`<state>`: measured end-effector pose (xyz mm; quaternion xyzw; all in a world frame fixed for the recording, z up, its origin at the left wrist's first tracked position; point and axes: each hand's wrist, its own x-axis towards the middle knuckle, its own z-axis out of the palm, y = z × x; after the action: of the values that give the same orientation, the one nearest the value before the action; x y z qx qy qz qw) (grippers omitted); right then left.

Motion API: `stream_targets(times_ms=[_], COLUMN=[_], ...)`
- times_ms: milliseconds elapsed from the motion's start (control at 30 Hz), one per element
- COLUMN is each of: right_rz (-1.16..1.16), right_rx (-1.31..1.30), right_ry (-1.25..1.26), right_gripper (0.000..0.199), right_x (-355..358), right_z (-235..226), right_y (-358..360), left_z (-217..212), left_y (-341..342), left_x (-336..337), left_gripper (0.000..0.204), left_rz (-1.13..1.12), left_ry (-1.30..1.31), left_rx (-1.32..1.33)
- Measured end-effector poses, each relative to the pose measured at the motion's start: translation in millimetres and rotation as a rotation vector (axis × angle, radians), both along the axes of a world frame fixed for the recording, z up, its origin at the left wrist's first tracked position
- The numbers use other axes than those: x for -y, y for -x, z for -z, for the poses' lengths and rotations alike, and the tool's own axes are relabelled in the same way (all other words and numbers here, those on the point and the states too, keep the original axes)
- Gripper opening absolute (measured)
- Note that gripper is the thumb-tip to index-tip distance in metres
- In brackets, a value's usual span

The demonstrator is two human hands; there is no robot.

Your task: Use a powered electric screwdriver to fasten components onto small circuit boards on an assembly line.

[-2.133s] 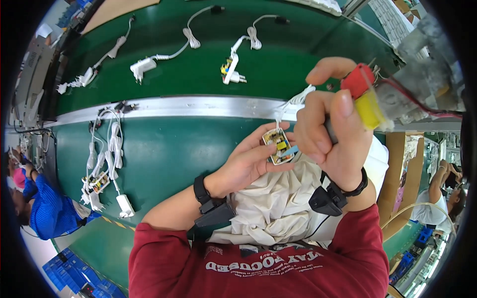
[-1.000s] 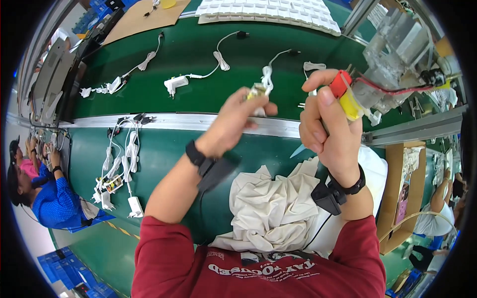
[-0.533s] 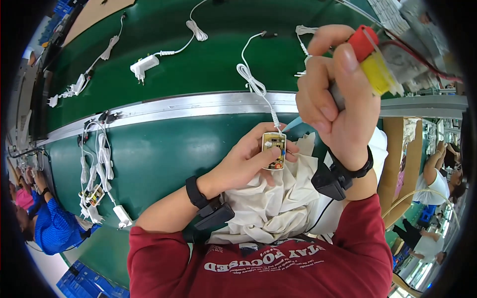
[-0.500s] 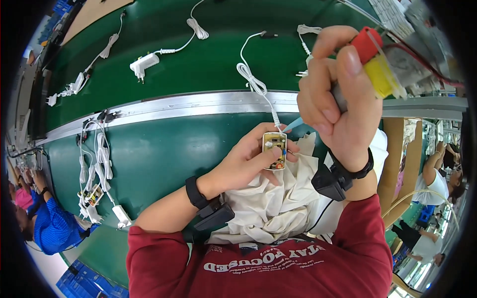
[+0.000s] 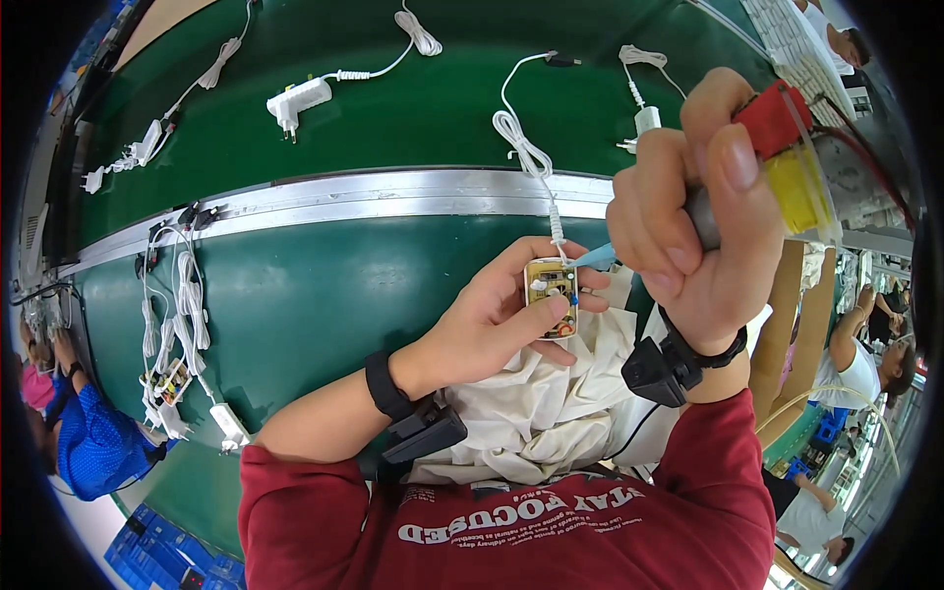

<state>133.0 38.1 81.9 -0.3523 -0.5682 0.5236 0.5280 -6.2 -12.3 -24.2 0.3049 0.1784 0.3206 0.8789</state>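
In my left hand [image 5: 489,320] I hold an open adapter housing with its circuit board [image 5: 547,274] face up, my thumb pressed across the board and my fingers behind it. From its top edge a white cable [image 5: 555,221] runs away over the metal rail. My right hand [image 5: 700,216] is wrapped round a handheld dispenser [image 5: 772,120] with red and yellow blocks, wires and a light-blue tapered nozzle [image 5: 596,258]. The nozzle's tip is at the board's top right corner, near the cable end; whether it touches cannot be made out. White cloth [image 5: 536,403] lies beneath my hands.
White plug adapters with cables [image 5: 300,96] lie on the green belt beyond the metal rail [image 5: 374,197]. A bundle of cabled adapters [image 5: 189,305] rests on the green table at left. A cardboard box [image 5: 787,324] stands right. Other people work on both sides.
The view has shifted slightly. My hands keep their holds, and the nozzle tip stays by the board's top right corner.
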Motion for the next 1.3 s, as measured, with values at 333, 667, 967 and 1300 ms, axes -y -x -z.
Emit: stream_targets(times_ms=[333,667,967,1300], right_rz=[0.119,-0.103,-0.170,-0.102], right_rx=[0.098,-0.004,0.021,0.049], right_ry=[0.156,0.073,0.050,0.068], right_gripper=[0.027,0.028,0.028,0.032], right_x=[14.2,24.9,23.8,25.3], right_z=[-24.8,-9.3,-8.0,-13.6], right_y=[11.4,9.1,11.6,13.8], left_z=[3.1,2.9,0.9,-2.4], left_y=[-3.2,11.5,13.7,11.3], left_x=[2.3,-0.6,0.3,1.8], left_gripper=[0.036,0.034,0.033,0.035], left_rz=[-0.058,-0.125,-0.140,-0.115], left_ry=[0.043,0.119,0.138,0.236], left_rx=[-0.054,0.010,0.035,0.138])
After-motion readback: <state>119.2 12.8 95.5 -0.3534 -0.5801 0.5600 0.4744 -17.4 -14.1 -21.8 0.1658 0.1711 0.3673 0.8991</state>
